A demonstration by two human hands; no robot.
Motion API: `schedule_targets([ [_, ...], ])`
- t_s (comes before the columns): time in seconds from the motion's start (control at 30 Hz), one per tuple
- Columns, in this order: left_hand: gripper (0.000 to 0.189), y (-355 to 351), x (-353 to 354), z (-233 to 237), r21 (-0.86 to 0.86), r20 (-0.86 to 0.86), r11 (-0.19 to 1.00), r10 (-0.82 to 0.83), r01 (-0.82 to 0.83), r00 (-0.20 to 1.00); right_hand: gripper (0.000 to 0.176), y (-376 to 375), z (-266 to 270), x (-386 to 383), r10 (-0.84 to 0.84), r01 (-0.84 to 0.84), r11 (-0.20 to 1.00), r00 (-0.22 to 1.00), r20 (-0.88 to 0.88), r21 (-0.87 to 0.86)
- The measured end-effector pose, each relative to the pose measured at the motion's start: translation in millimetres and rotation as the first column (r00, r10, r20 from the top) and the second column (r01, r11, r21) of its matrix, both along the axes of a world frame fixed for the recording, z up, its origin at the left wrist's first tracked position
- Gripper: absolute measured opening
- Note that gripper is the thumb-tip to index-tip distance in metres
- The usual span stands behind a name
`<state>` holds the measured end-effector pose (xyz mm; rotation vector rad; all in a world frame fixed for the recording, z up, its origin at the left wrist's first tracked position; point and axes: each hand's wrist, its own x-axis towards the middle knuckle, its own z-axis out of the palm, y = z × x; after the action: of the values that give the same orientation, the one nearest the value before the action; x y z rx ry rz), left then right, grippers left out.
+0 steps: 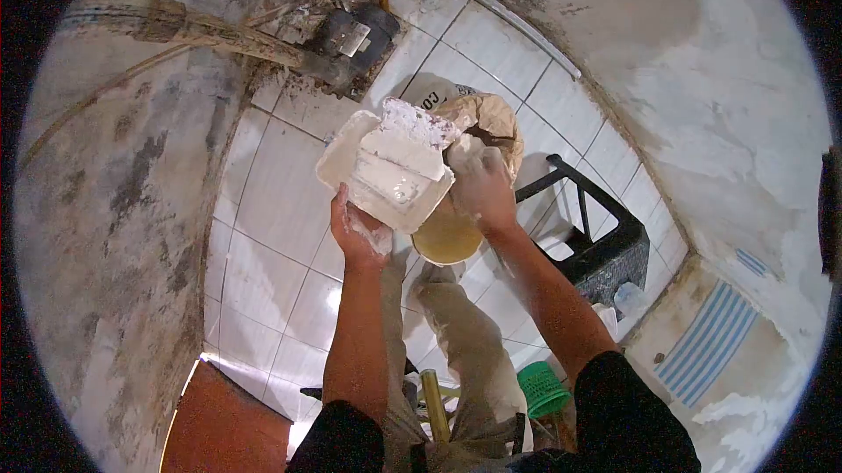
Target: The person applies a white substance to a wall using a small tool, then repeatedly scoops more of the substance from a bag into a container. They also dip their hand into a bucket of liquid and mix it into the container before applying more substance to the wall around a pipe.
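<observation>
So left hand (360, 232) grips the white tray (386, 166) by its near edge, right hand (482, 190) curled shut just beside it, open floor (272, 210) to their left.

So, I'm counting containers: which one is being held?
The white plaster-caked tub, gripped at its edge by the left hand; the yellow bucket and green basket sit lower down, in no hand.

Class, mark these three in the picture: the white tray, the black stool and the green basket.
tray (390, 179), head view, on its plaster-smeared inside.
stool (618, 264), head view, on its speckled seat.
basket (542, 390), head view, on its ribbed side.
</observation>
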<state>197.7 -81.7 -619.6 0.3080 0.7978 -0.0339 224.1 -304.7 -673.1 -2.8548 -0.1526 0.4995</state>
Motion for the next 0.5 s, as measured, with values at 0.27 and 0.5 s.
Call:
schedule_targets([
  [0.27, 0.058, 6, 2, 10, 0.040, -0.004, 0.999, 0.010, -0.010, 1.000, 0.033, 1, 134, 0, -0.011, -0.024, 0.956, 0.993, 0.116, 0.293],
  [0.5, 0.054, -12, 0, 12, -0.031, 0.099, 1.000, 0.010, -0.007, 0.995, 0.046, 22, 208, 13, 0.236, -0.291, 0.877, 0.954, 0.184, 0.382],
])
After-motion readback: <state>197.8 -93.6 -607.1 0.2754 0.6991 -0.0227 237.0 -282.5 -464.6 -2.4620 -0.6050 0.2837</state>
